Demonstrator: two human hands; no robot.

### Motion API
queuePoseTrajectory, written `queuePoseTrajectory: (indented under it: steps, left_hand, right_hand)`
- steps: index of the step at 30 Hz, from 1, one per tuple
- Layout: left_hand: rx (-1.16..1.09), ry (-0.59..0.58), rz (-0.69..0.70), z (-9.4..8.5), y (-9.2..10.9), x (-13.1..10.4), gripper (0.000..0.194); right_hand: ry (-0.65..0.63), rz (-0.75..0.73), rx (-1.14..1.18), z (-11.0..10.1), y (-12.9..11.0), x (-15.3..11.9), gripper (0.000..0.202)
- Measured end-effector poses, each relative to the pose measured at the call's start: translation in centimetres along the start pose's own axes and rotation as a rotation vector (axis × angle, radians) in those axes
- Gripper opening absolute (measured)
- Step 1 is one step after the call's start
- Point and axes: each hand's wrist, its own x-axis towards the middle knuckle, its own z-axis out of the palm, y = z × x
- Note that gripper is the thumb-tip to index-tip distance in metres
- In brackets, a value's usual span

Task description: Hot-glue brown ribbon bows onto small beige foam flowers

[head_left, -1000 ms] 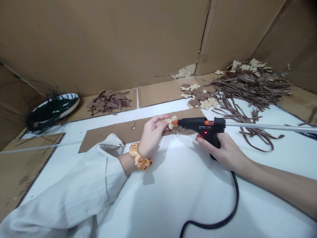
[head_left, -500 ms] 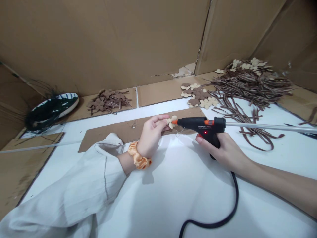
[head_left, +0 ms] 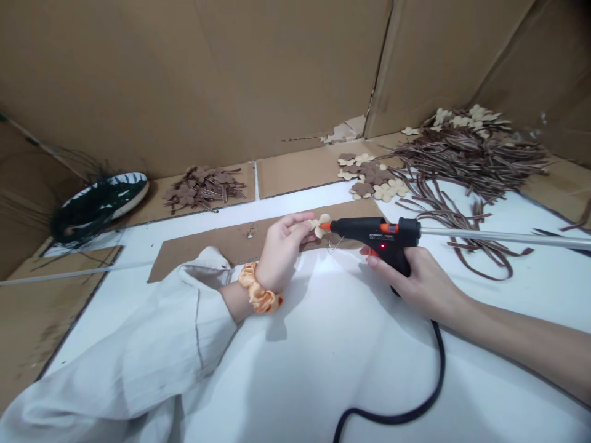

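Between the thumb and fingers of my left hand (head_left: 285,249) is a cream flower cutout (head_left: 322,219), its petals sticking out to the right. My right hand (head_left: 422,280) is wrapped round the handle of a black glue gun (head_left: 364,229), fingers at its orange trigger. The gun's orange nozzle meets the flower near its middle. A red light glows on its body, and a long clear glue stick (head_left: 484,235) juts from the back. Beneath the flower lies a strip of brown cardboard (head_left: 212,246).
Brown and cream flowers (head_left: 369,175) lie beyond the gun, beside a heap of brown strips (head_left: 475,157). Flowers with stems (head_left: 205,186) are piled at back left, near a plate (head_left: 133,191) of dark green threads. A black cord (head_left: 401,418) crosses the white table. Cardboard walls (head_left: 207,80) enclose it.
Hardly anything differs. Both hands hold their places, with the nozzle still at the flower; the view has shifted very slightly.
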Motion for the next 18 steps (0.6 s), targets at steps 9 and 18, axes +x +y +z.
queuePoseTrajectory:
  steps: [9, 18]
  left_hand:
    - [-0.005, 0.015, -0.006, 0.06, 0.08, -0.10, 0.022]
    - [0.004, 0.030, 0.009, 0.03, 0.02, 0.02, 0.024]
  right_hand:
    - [-0.011, 0.007, 0.010, 0.03, 0.17, -0.04, 0.036]
    - [0.003, 0.024, -0.001, 0.09, 0.15, 0.04, 0.037]
